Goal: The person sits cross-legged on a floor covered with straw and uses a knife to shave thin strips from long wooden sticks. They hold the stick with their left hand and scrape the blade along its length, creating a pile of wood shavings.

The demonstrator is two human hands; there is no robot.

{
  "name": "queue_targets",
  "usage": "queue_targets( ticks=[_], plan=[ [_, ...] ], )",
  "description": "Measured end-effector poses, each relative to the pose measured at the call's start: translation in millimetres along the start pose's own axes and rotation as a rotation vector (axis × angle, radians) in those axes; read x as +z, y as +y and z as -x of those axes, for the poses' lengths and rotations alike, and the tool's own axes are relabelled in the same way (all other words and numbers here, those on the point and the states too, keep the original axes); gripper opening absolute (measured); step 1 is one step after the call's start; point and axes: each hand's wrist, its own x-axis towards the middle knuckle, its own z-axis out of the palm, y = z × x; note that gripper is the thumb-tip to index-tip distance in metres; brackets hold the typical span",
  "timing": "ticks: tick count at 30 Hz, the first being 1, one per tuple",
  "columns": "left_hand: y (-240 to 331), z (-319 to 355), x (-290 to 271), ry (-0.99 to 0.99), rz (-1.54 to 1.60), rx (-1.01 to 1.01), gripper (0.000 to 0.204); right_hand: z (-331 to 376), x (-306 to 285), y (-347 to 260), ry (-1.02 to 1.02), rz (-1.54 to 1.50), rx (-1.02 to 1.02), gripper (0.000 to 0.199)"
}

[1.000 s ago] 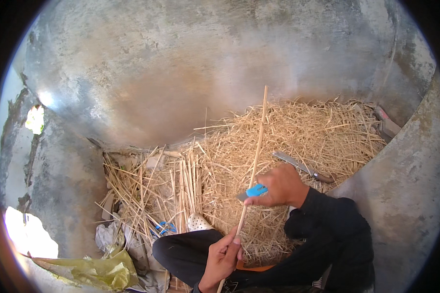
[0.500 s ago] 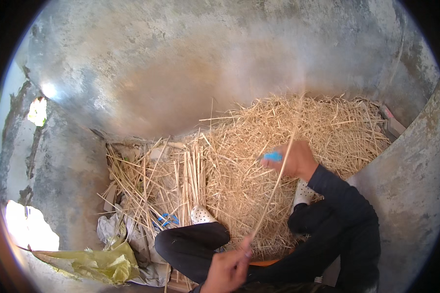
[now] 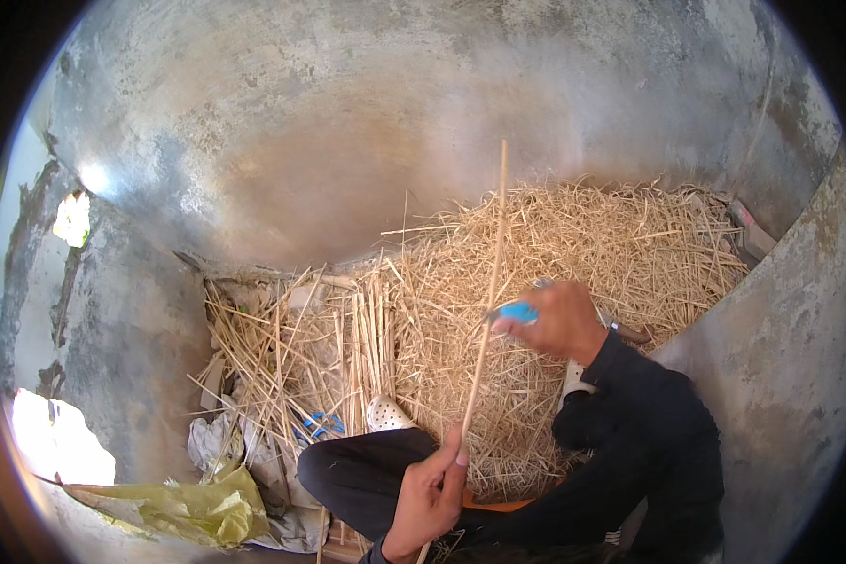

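Observation:
My left hand point(image 3: 430, 498) is closed around the lower part of a long, thin pale stalk point(image 3: 496, 246), which rises steeply from my lap. My right hand point(image 3: 562, 321) is closed on a small hand tool point(image 3: 517, 313) with a bright blue part. The tool's dark tip meets the stalk around its middle. A brown end with a shiny band shows beside my right wrist and may belong to the same tool. My fingers hide most of the tool, so its exact kind is unclear.
A thick heap of straw-like shavings point(image 3: 644, 244) covers the ground before me. Left of it lie several uncut-looking stalks point(image 3: 374, 334), blue scraps point(image 3: 321, 425) and a yellow-green plastic sheet point(image 3: 211, 508). Concrete walls point(image 3: 348, 141) close in around me.
The stalk has swung left and stands more upright. My left hand has risen slightly along with it. My right hand has turned and dropped a little, bringing the tool to the stalk's other side.

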Motion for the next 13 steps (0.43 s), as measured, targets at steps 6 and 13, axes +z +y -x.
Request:
queue_targets(
  ticks=[6, 13],
  plan=[
    [-3, 11, 0, 0.012, 0.061, -0.083, 0.038, 9, -7, -20, -0.024, -0.068, -0.132, 0.076],
    [10, 25, 0, -0.079, 0.184, -0.228, 0.038, -11, 1, 29, 0.002, -0.016, 0.083, 0.077]
  ],
)
